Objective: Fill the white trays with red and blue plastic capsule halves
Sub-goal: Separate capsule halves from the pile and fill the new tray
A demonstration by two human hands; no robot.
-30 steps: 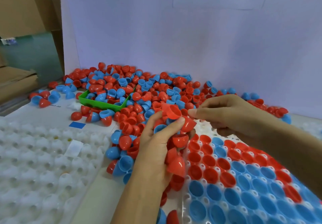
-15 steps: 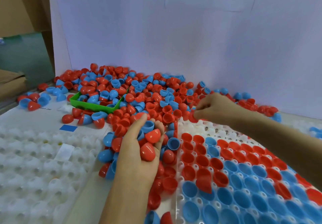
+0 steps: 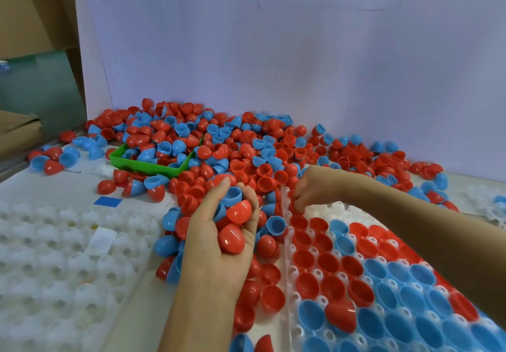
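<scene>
Surface: we look down on a pale worktop (image 3: 68, 184) with a blue tape square (image 3: 108, 201) stuck to it and a large heap of loose capsule halves (image 3: 246, 146) spread to the back.
Room: a white backboard (image 3: 273, 56) stands behind the heap; brown cardboard (image 3: 32, 9) stands at the far left.
Green bin: a green bin (image 3: 142, 167) sits in the heap, holding red and blue halves.
Trays: the right tray (image 3: 339, 210) carries red and blue halves seated open side up; the left tray (image 3: 41, 242) shows bare white cups.
Left hand: our left hand (image 3: 219, 242) is palm up, fingers curled round a handful of halves, two red and a blue showing.
Right hand: our right hand (image 3: 315, 190) is at the right tray's far corner, fingertips bunched down on a red half (image 3: 293, 207).
Hard to see: the printed characters at the top of the backboard are cut off; the right tray runs out of the picture at lower right.
</scene>
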